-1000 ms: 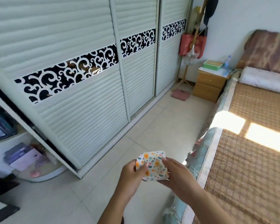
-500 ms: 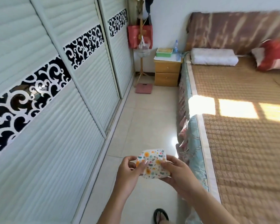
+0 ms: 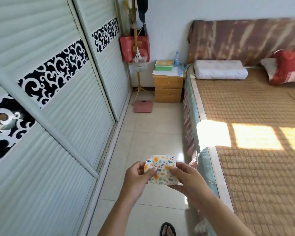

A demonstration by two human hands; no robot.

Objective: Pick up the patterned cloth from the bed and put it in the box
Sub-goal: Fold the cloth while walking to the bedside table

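Note:
A small folded patterned cloth (image 3: 161, 169), white with orange flowers and green leaves, is held in front of me above the tiled floor. My left hand (image 3: 136, 181) pinches its left edge with thumb on top. My right hand (image 3: 187, 181) grips its right side from underneath. The bed (image 3: 255, 150) with a brown woven mat lies to the right. A green box (image 3: 164, 65) with a yellow lid sits on the wooden nightstand (image 3: 168, 87) at the far end of the aisle.
White sliding wardrobe doors (image 3: 58, 116) line the left. A pink scale (image 3: 142, 106) lies on the floor before the nightstand, beside a coat stand with a red bag (image 3: 134, 48). A water bottle (image 3: 177, 58) stands by the box. My sandalled foot (image 3: 168, 229) shows below.
The view has swung right from the wardrobe toward the nightstand and bed. Both hands keep the cloth held between them in much the same pose.

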